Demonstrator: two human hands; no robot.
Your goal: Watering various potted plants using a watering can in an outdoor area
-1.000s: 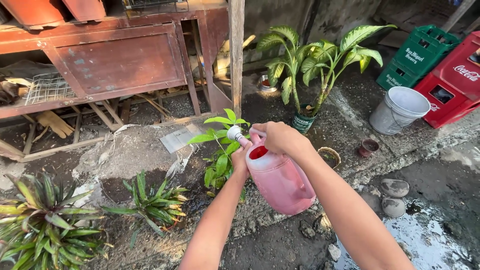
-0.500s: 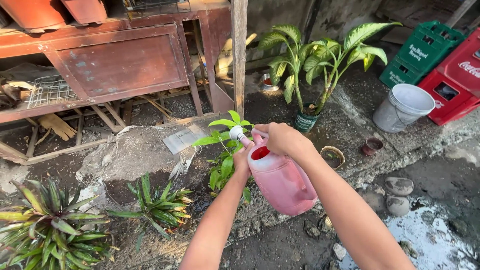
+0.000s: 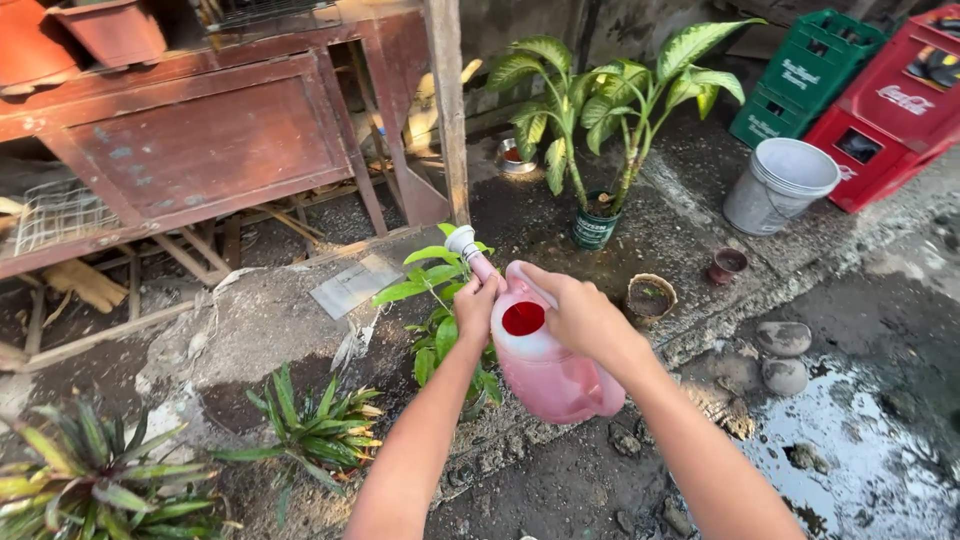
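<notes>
Both hands, the left hand (image 3: pixel 477 305) and right hand (image 3: pixel 577 312), stayed closed on the pink watering can (image 3: pixel 548 362), its spout unchanged above the small leafy plant (image 3: pixel 437 300).

Both my bare forearms reach forward from the bottom of the view and draw together near the middle. My left hand (image 3: pixel 476 308) is raised, its fingers curled closed in a grip, knuckles toward me. My right hand (image 3: pixel 580 315) sits just beside it, palm down, fingers wrapped shut, wrist bent slightly downward.
</notes>
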